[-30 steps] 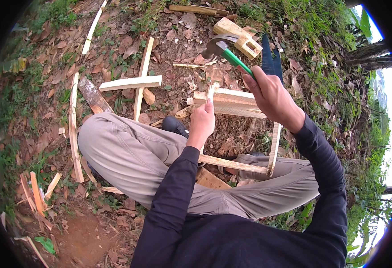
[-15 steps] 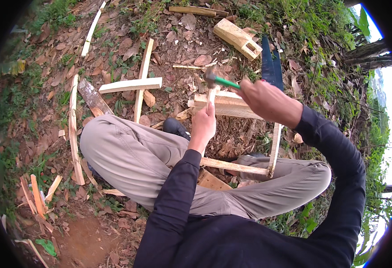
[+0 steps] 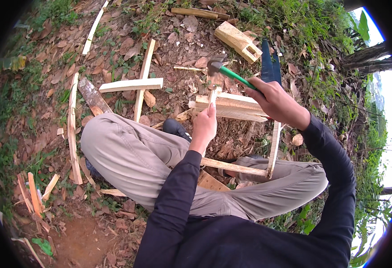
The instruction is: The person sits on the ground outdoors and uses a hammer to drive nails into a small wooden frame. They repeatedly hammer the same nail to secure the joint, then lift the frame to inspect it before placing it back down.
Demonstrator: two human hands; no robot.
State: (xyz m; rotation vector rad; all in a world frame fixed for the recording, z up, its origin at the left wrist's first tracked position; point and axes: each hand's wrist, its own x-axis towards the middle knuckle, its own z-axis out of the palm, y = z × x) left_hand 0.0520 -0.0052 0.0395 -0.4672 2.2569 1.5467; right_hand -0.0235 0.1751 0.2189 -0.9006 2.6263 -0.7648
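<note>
- Frame (image 3: 234, 166) of thin wooden strips is at the middle, in front of the body; its lower right corner is over the right leg (image 3: 290, 183), and whether they touch I cannot tell.
- At the far left, short splinters (image 3: 36, 194) are on the ground.
- More to the right, a long stick (image 3: 72, 129) lies beside the left knee (image 3: 100, 134), with a brown board (image 3: 93, 95) near it.
- After this come crossed sticks (image 3: 131, 85), one lying over the other.
- The left hand (image 3: 203, 127) grips the left strip of the frame: its thumb lies along the wood, and the other fingertips I cannot see.
- The hammer (image 3: 234, 76) has its head above the upper end of this strip, apart from it.
- Just beside the left hand, a wood stack (image 3: 231, 108) lies on the ground.
- Farther away is a pale block (image 3: 235, 38) with a hole.
- A dark blue blade (image 3: 271, 64) lies beyond the right hand.
- The right hand (image 3: 280, 102) has its fingers wrapped around the green handle of the hammer.
</note>
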